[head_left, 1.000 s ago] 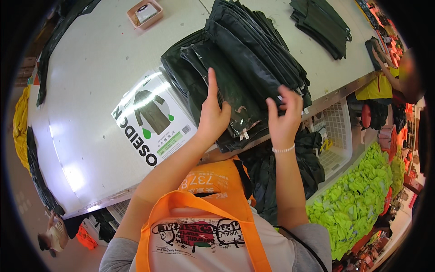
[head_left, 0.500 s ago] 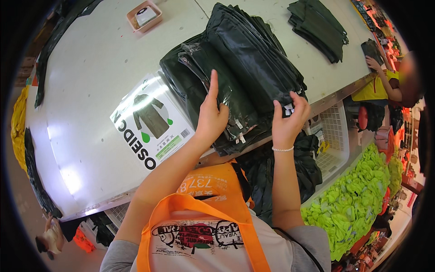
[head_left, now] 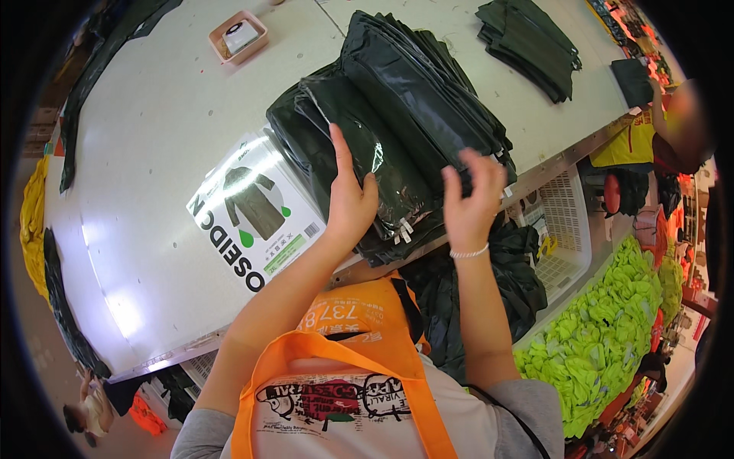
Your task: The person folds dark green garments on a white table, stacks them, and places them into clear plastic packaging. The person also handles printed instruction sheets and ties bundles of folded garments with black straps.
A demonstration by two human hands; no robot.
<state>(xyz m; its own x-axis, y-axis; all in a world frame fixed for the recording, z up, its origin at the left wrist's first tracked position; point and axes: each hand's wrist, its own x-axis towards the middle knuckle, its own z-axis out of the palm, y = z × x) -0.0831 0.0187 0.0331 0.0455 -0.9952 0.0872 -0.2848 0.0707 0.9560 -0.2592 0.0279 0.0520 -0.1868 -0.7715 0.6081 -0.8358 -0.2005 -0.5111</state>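
Note:
A folded dark green garment in a clear plastic bag (head_left: 382,172) lies on other dark folded pieces, with small white tags at its near end. My left hand (head_left: 353,197) rests along its left edge, index finger stretched and thumb raised. To the right leans a thick stack of folded dark garments (head_left: 428,96). My right hand (head_left: 474,200) hovers over this stack's near end, fingers apart and slightly blurred, with nothing visible in them. Left of the bagged garment are glossy printed insert sheets (head_left: 256,210) picturing a long coat.
A pink tray (head_left: 238,37) with a small white item stands at the far side of the white table (head_left: 153,138). Another dark folded pile (head_left: 527,50) lies far right. Beside the table are a white basket (head_left: 562,229), lime-green garments (head_left: 592,336) and a co-worker's arm (head_left: 657,115).
My right hand has moved a little left, away from the stack's tagged near corner. My left hand has shifted slightly left along the bagged garment's edge.

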